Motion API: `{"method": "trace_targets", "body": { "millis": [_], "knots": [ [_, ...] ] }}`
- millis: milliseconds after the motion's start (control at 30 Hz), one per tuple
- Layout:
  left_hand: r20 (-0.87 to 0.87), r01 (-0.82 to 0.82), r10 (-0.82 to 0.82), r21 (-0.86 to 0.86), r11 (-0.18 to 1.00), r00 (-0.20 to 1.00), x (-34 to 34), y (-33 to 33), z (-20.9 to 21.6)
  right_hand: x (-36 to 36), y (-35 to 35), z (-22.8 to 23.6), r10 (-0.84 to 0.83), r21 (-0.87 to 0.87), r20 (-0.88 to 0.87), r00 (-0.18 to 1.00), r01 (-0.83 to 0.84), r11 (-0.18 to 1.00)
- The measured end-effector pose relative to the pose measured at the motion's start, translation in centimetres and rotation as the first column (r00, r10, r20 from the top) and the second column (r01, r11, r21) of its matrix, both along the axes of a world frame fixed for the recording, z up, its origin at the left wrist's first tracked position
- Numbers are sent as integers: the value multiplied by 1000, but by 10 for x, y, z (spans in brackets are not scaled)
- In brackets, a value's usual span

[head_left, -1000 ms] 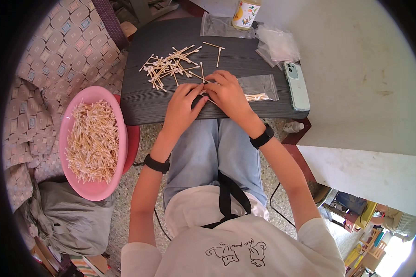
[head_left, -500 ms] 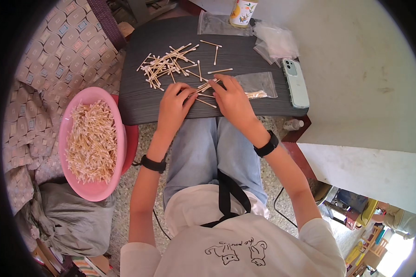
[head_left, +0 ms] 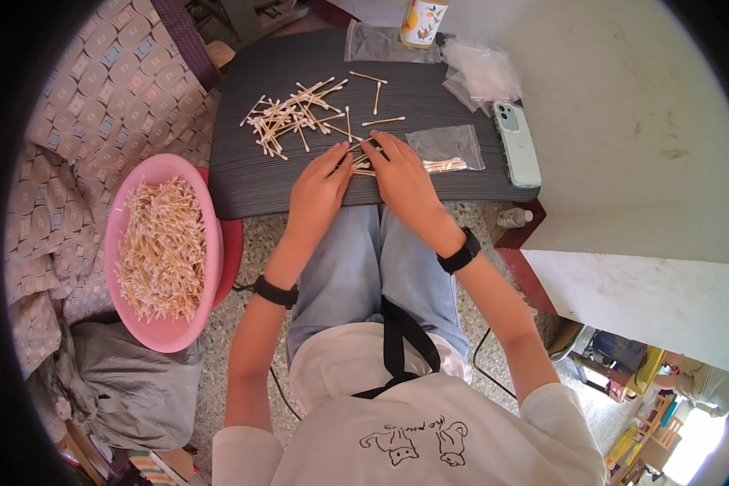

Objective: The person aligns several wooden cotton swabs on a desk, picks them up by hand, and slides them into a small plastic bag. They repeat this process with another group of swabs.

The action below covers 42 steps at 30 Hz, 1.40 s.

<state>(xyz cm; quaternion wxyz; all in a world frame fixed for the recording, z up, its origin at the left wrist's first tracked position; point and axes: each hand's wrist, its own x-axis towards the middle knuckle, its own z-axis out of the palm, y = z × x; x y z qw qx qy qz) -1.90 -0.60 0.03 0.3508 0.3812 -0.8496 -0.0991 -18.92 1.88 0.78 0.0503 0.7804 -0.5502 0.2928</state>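
A small bunch of cotton swabs (head_left: 363, 164) lies on the dark table between my two hands, close to its front edge. My left hand (head_left: 320, 182) has its fingers closed at the left ends of these swabs. From the other side, the bent fingers of my right hand (head_left: 402, 172) close over the right ends, hiding part of the bunch. Just beyond my hands spreads a loose pile of cotton swabs (head_left: 287, 121), with a few single ones to its right. Beside my right hand lies a clear zip bag (head_left: 454, 146) with several swabs inside.
A pink basin (head_left: 212, 267) heaped with swabs stands left of the table (head_left: 247, 186). Along the table's right side lie a pale green phone (head_left: 520, 150) and a stack of clear bags (head_left: 486, 71). A bottle (head_left: 422, 24) and another flat bag (head_left: 373, 44) are at the back.
My left hand has moved right and turned inward, closer to my right hand. The swabs between them, splayed before, are now more gathered together.
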Motion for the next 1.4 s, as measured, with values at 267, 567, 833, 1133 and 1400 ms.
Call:
{"method": "trace_targets", "body": {
  "millis": [267,567,833,1133,1400],
  "knots": [
    [57,-130,134,-59,990,989,-1,1,0,-4,2,7,35,203,177,984,-71,977],
    [421,-18,22,-14,1000,907,24,28,9,-7,26,1,158,115,-91,983,-148,982],
    [405,-33,25,12,999,914,20,11,5,-1,16,2,79,94,-160,984,-65,993],
    [409,-50,60,-35,998,910,10,-1,-2,1,8,-6,30,95,-44,999,-25,995],
    [450,-2,-5,14,1000,893,17,15,5,-13,9,5,180,210,207,962,-224,952]
  ]
}}
